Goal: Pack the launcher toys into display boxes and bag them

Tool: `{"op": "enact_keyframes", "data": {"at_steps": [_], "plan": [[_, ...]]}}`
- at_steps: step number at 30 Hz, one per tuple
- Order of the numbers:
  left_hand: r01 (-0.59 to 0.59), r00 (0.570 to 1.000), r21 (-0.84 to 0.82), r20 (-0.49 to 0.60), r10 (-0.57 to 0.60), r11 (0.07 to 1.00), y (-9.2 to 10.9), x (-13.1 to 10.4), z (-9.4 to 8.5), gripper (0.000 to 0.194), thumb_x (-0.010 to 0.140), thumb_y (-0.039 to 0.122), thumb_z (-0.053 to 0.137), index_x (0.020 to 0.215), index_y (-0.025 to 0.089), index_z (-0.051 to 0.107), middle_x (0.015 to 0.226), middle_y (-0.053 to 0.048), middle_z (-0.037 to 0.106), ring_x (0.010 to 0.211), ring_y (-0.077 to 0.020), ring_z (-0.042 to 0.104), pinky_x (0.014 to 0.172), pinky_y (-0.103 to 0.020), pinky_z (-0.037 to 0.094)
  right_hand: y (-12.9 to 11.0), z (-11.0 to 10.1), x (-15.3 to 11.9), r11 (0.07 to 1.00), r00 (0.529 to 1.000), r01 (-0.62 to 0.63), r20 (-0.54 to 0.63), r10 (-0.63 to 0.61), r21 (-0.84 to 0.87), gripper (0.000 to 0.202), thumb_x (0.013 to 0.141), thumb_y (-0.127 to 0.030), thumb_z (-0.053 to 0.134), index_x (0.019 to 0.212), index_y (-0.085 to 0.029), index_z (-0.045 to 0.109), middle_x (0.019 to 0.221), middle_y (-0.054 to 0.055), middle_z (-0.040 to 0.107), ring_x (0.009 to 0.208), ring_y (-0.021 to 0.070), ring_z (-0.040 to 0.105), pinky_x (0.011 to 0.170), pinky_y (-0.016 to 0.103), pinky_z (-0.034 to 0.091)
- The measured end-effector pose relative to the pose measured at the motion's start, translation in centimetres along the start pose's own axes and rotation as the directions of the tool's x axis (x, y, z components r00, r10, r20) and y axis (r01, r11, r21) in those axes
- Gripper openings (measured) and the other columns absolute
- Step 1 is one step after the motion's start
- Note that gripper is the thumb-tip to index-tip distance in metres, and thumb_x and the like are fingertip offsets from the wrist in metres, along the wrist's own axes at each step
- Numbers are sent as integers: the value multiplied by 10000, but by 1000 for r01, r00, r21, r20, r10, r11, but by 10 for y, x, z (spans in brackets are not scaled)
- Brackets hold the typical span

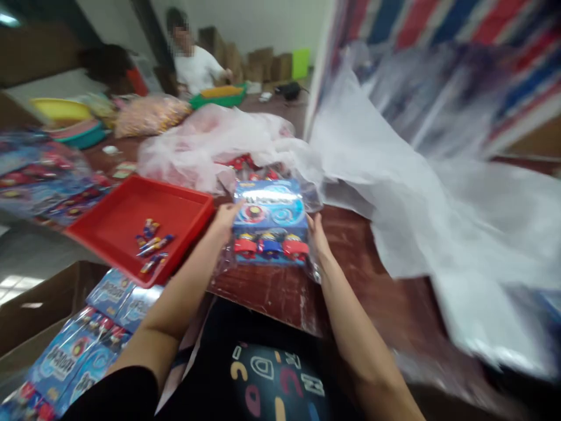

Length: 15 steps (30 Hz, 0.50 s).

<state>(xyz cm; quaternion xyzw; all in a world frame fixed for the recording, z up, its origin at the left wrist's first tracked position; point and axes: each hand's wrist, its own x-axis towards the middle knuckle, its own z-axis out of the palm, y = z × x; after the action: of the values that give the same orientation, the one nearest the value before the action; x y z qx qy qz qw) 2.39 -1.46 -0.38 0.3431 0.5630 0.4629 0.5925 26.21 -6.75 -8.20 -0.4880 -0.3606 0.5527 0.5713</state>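
Note:
Between my hands is a blue packaged toy box in clear plastic, with red and blue toys along its lower edge. My left hand grips its left side, the thumb on the front. At its right side my right hand presses against the plastic, fingers mostly behind the edge. The package is over the dark red table. White translucent sheeting lies beyond it, with more red toys showing at the package's far end.
A red tray with several small wrapped pieces stands left. Similar blue packages fill a carton at lower left. White sheeting drapes over the right side. A person sits beyond a green tray.

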Motion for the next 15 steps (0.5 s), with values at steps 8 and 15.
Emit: {"op": "enact_keyframes", "data": {"at_steps": [8,15], "plan": [[-76,997,-263,2,80,962,-21,-17,-25,803,391,636,1025,889,156,618,792,-61,726,655,-206,670,623,-325,563,1,29,-17,999,999,-11,-51,13,41,895,863,-933,398,1288,-229,751,1172,139,797,1255,387,697,1023,559,605],[-346,936,-502,-132,325,793,48,-67,-135,626,539,502,1029,904,178,637,763,13,706,592,-120,646,579,-208,553,-91,145,-44,922,898,386,239,-370,-22,852,957,-850,250,1486,-298,628,1508,73,629,1552,326,417,1257,573,413]]}}
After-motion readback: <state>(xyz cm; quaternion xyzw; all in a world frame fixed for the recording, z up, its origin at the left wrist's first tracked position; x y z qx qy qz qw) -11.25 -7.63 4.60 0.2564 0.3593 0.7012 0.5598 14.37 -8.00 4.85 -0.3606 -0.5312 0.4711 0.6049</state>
